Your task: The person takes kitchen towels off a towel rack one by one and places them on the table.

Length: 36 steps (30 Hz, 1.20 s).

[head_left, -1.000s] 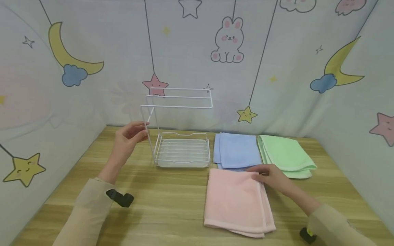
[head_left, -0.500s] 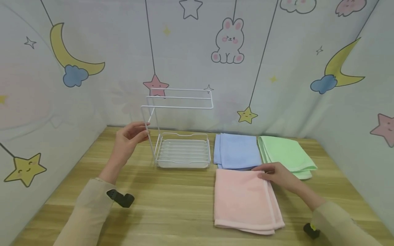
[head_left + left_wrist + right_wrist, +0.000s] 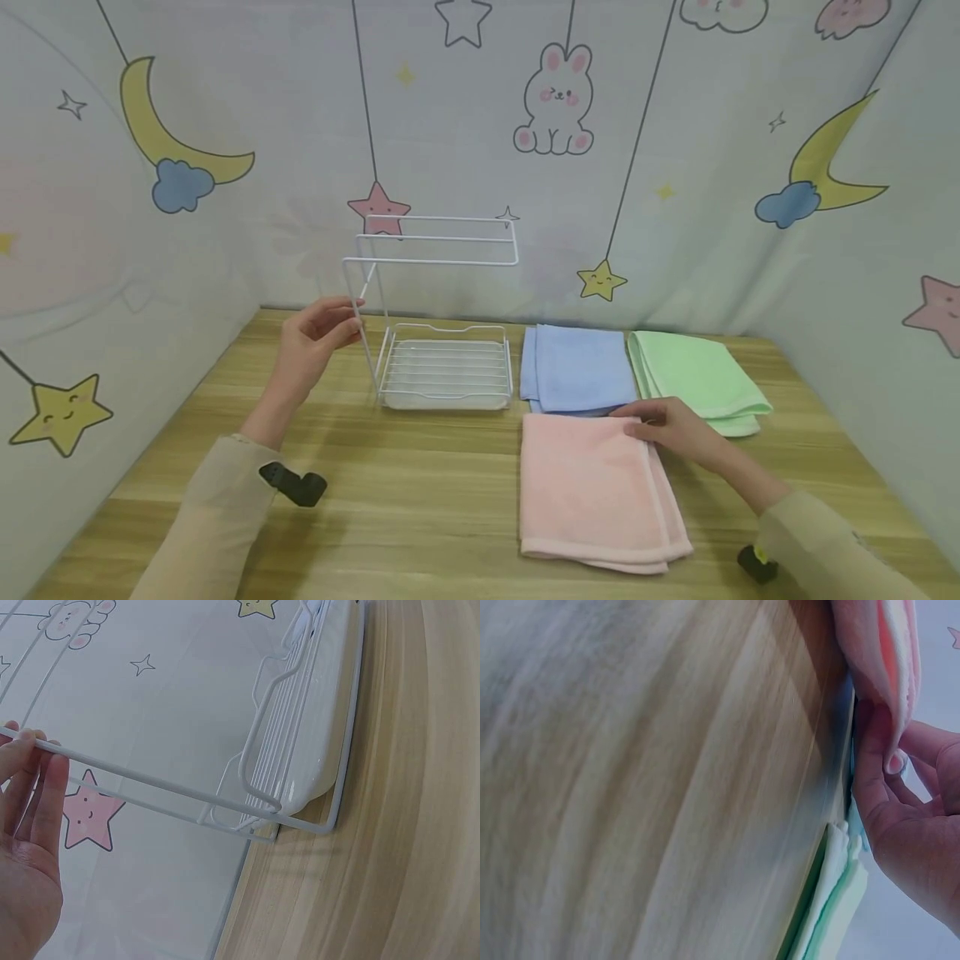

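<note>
On the left stands a white wire rack (image 3: 431, 262), with a wire basket over a pale drip tray (image 3: 442, 402) at its base. My left hand (image 3: 311, 337) grips the rack's upright wire; the left wrist view shows fingers and thumb around that wire (image 3: 135, 774). A folded pink towel (image 3: 588, 492) is pinched at its far right corner by my right hand (image 3: 675, 429). In the right wrist view, the thumb and fingers hold the edge of the pink towel (image 3: 877, 667). Part of the fingers is hidden under the cloth.
Behind the pink towel lies a folded blue towel (image 3: 581, 367), partly covered at its near edge. A folded green towel (image 3: 697, 375) is right of it. The wooden table (image 3: 390, 500) meets a printed curtain (image 3: 465, 150) at the back and sides.
My right hand has moved a little to the right, and the pink towel has shifted right with it. My left hand and the rack stay in place.
</note>
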{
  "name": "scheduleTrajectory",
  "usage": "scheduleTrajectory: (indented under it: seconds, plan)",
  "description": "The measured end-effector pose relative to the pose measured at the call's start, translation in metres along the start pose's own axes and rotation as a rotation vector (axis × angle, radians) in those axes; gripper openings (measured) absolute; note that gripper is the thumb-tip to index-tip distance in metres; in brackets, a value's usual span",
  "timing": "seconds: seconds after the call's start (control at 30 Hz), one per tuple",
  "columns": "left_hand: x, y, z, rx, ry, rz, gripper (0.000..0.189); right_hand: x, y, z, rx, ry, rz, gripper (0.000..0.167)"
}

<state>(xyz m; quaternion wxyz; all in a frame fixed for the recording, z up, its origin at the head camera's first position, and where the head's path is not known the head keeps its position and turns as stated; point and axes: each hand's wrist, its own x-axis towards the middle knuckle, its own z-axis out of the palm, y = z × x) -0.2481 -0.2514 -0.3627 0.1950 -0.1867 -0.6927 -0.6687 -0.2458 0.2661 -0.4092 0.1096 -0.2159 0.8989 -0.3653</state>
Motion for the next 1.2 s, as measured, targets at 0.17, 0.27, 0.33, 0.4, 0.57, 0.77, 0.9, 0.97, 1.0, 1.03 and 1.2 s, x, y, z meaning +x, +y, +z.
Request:
scheduleTrajectory:
  seconds: [0.17,0.27,0.33,0.4,0.57,0.77,0.9,0.97,1.0,1.03,1.2]
  plan:
    - [0.000,0.000,0.000,0.006,-0.004,0.001,0.022,0.001,0.004,0.000,-0.015,-0.001,0.024,0.030]
    - [0.000,-0.001,0.000,0.012,-0.005,0.002,0.021,0.002,0.006,-0.002,-0.029,-0.009,0.033,0.030]
    - [0.001,-0.001,0.000,0.012,-0.006,0.002,0.024,0.001,0.007,-0.003,-0.026,-0.021,0.035,0.032]
    - [0.001,-0.001,0.001,0.011,-0.006,0.002,0.026,0.001,0.007,-0.004,-0.024,-0.033,0.028,0.033]
    - [0.002,-0.002,0.002,-0.004,-0.008,-0.005,0.028,-0.001,0.008,-0.006,-0.016,-0.055,0.001,0.036]
    - [0.003,-0.003,0.004,-0.008,-0.012,-0.007,0.022,-0.003,0.008,-0.008,-0.033,-0.046,-0.010,0.035]
    - [0.003,-0.003,0.005,-0.005,-0.011,-0.001,0.024,-0.006,0.003,-0.009,-0.116,-0.003,-0.023,0.036]
    - [0.002,-0.003,0.004,-0.008,-0.009,0.004,0.027,-0.009,-0.002,-0.011,-0.160,0.024,-0.028,0.037]
    - [0.002,-0.003,0.004,-0.006,-0.007,0.005,0.026,-0.010,-0.005,-0.013,-0.181,0.035,-0.027,0.038]
    - [0.001,-0.003,0.003,-0.004,-0.004,0.007,0.027,-0.012,-0.008,-0.014,-0.202,0.047,-0.026,0.039]
    - [-0.001,-0.001,0.001,0.104,0.002,0.007,0.031,-0.021,-0.026,-0.022,-0.227,0.081,-0.047,0.054]
